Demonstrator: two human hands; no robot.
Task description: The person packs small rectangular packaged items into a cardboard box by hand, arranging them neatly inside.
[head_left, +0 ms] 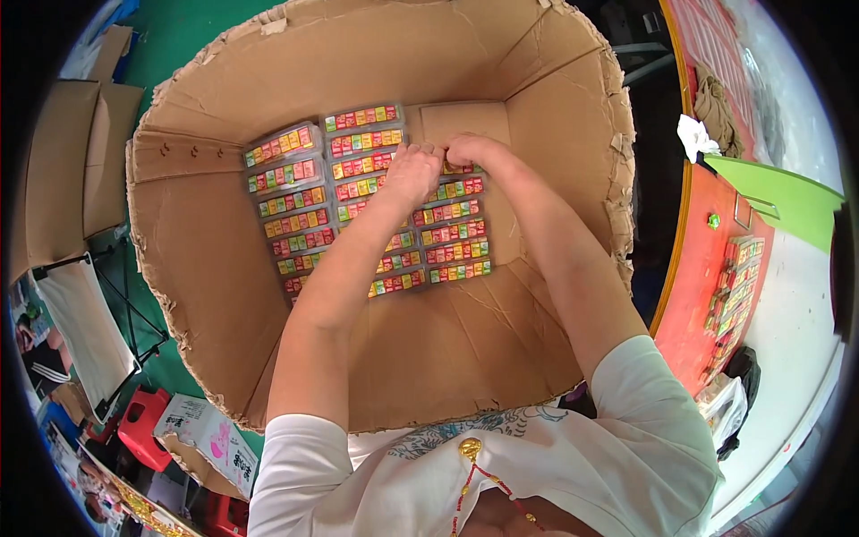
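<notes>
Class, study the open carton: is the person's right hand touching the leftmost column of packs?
Apart: in the head view, the middle column of packs and the left hand lie between the right hand and the leftmost column.

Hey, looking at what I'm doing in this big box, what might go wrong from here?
The right column of packs has bare cardboard floor beside it, so a nudge from your right hand might slide packs out of line. Your left forearm crosses over the middle column, so it may brush packs there. The box's rim is ragged, so it could scrape your arms.
</notes>
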